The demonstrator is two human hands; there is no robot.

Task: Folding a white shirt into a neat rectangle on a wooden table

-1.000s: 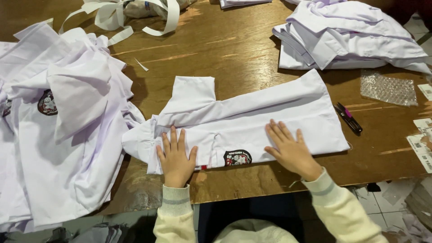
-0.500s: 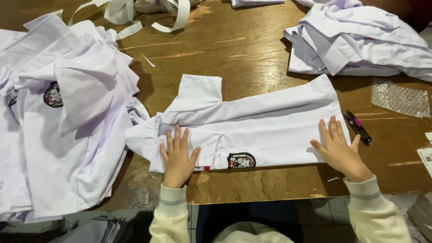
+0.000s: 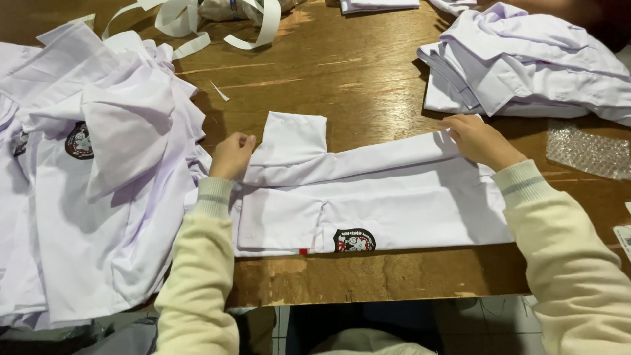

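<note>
One folded white shirt [image 3: 394, 204] lies at the table [image 3: 348, 72] front edge, plus two shirt piles, one to each side of it. Both hands pinch its far edge: left hand [image 3: 230, 154] curled at the sleeve end, right hand [image 3: 476, 139] gripping the other end.

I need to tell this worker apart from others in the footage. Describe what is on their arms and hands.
Both arms wear long cream knit sleeves with ribbed cuffs; each cuff carries a thin grey stripe. The left sleeve and right sleeve match. The left hand and right hand are bare: no gloves, and no rings or watch that I can see.
</note>
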